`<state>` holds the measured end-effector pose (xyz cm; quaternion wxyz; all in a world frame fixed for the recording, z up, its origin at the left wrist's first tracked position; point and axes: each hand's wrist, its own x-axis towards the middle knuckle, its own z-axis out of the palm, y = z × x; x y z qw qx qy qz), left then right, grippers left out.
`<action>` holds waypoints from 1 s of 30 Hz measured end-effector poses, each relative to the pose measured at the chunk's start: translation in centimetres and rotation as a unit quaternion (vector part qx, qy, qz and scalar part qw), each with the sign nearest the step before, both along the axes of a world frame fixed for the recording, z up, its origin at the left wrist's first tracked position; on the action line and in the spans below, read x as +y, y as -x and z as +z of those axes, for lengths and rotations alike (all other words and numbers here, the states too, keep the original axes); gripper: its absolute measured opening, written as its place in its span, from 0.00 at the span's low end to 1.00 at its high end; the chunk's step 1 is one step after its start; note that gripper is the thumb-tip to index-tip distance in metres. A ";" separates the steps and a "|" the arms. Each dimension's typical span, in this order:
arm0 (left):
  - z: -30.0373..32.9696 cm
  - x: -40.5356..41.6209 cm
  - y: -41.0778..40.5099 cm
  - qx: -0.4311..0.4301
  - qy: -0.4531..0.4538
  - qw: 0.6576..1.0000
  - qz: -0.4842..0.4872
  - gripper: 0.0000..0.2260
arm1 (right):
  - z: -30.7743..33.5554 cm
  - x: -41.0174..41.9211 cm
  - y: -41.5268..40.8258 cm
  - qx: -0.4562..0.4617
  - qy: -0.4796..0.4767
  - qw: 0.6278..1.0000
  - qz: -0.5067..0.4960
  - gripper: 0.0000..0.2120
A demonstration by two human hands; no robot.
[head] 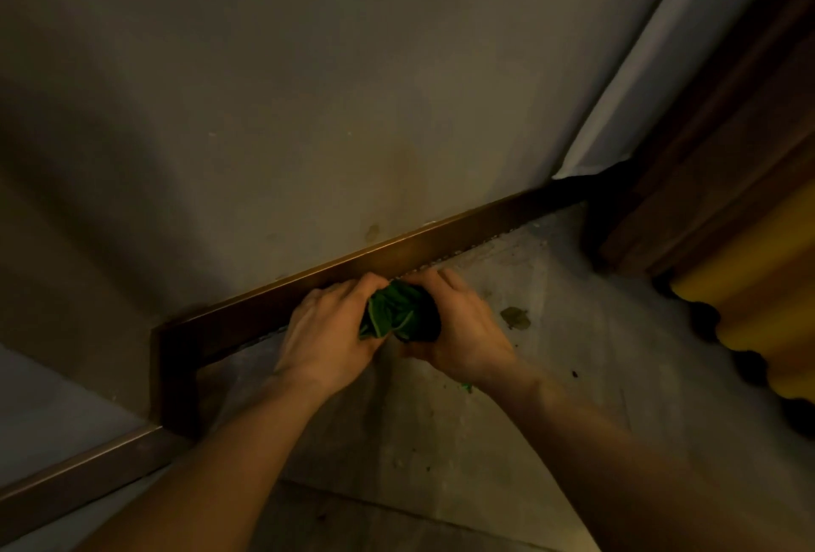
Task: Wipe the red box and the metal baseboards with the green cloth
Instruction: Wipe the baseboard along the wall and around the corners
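The green cloth (394, 311) is bunched up between my two hands, low down by the floor. My left hand (328, 331) grips its left side and my right hand (458, 326) grips its right side. Both hands sit right in front of the metal baseboard (463, 227), a brownish strip that runs along the foot of the wall from lower left to upper right. The fingertips reach the strip's lower edge. A second stretch of baseboard (79, 470) continues past a corner at the lower left. No red box is in view.
A bare plaster wall (308, 88) rises above the baseboard. The concrete floor (551, 353) carries stains and small debris. At the right stand a dark wooden frame (705, 154) and a yellow corrugated object (758, 300).
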<state>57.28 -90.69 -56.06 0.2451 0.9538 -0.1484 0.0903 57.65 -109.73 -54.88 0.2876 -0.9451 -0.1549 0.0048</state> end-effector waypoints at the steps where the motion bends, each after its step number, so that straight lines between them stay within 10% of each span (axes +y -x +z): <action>1: 0.2 0.1 -0.1 -0.001 -0.015 1.000 0.000 0.22 | -0.1 0.1 -0.1 -0.018 0.028 0.999 0.004 0.34; 18: 0.4 -1.3 0.3 0.073 -0.150 0.986 -0.007 0.25 | -1.4 -1.3 1.0 -0.038 0.121 0.992 0.015 0.24; 30: 14.9 -1.9 6.6 0.202 -0.162 0.963 -0.070 0.16 | 12.7 -2.0 8.8 0.117 0.133 0.984 0.009 0.25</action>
